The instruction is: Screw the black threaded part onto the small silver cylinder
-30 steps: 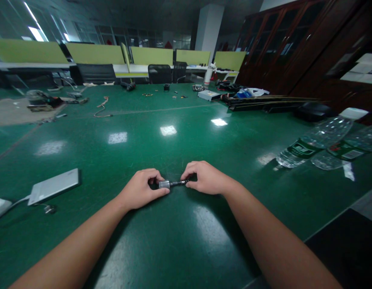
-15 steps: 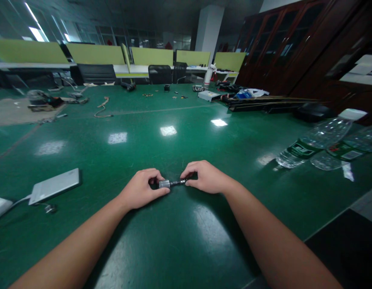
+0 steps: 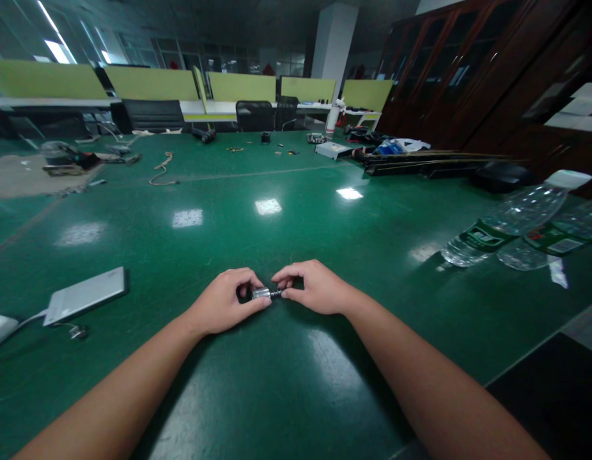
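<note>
Near the table's front, my left hand (image 3: 227, 301) holds a short silver metal cylinder (image 3: 261, 293) lying sideways between thumb and fingers. A thin dark rod (image 3: 275, 294) sticks out of the cylinder's right end. My right hand (image 3: 311, 287) is closed about the rod's outer end, its thumb low and its index finger above. The fingertips of both hands are only a small gap apart. How much of the rod lies inside the right hand is hidden.
A silver power bank-like box (image 3: 86, 296) with a cable lies to the left on the green table (image 3: 296, 396). Two plastic water bottles (image 3: 511, 214) stand on the right. Dark long strips (image 3: 411, 163), a white box (image 3: 332, 150) and a cord (image 3: 162, 169) lie farther back.
My right hand has moved left, closer to the cylinder, and less of the rod shows between the hands. My left hand stays almost in place, holding the cylinder.
</note>
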`<action>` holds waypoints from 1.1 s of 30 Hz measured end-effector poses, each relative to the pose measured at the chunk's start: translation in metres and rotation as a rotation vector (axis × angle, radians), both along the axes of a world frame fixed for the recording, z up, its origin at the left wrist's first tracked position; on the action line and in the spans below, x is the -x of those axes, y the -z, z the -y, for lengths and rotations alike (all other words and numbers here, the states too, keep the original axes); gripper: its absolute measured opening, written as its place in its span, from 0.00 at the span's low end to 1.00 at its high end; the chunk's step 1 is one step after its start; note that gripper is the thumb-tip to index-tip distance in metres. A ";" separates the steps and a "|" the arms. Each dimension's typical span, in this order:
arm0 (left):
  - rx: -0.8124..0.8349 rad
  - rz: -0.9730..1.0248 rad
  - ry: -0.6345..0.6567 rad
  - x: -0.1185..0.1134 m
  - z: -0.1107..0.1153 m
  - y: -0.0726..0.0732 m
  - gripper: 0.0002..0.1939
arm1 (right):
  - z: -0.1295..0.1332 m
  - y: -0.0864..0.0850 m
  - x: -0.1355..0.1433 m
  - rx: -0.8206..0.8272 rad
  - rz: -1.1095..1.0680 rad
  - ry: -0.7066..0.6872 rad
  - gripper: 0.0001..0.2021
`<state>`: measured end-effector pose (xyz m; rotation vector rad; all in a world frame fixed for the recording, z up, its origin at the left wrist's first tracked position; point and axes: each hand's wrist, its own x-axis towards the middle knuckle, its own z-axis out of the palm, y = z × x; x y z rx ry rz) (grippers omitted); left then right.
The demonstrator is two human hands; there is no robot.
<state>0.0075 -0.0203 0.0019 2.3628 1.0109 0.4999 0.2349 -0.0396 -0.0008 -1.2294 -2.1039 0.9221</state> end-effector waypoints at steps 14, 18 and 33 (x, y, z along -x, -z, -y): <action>0.030 0.003 -0.059 -0.003 0.001 0.001 0.11 | 0.002 -0.002 0.004 -0.163 0.180 -0.107 0.08; 0.026 0.012 -0.062 -0.004 0.001 0.001 0.11 | 0.001 0.000 0.004 -0.191 0.196 -0.110 0.08; 0.014 0.002 -0.060 -0.003 0.002 0.000 0.12 | 0.002 -0.008 0.000 -0.151 0.222 -0.103 0.07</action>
